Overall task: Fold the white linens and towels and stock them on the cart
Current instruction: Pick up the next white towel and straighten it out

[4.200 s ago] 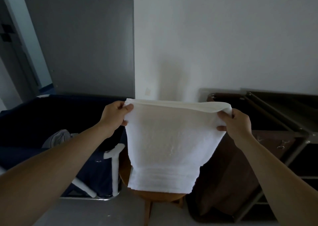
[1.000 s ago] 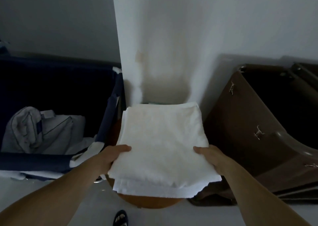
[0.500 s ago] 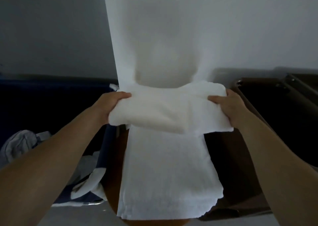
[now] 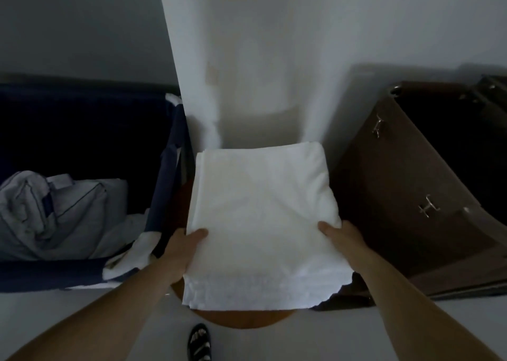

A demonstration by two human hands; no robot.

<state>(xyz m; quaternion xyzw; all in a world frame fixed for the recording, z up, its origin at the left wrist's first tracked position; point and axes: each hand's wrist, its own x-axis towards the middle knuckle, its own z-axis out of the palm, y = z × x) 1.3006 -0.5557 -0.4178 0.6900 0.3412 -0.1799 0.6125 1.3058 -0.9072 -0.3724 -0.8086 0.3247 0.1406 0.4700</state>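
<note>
The folded towel (image 4: 260, 209) lies on a stool (image 4: 241, 319). The left hand (image 4: 186, 244) and right hand (image 4: 340, 237) each pinch a side edge, thumb on top, likely to hold the layers squared for lifting.

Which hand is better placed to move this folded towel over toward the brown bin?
Right, probably. The right hand grips the edge of the folded towel nearest the brown bin; the left hand holds the opposite edge, beside the blue hamper.
</note>
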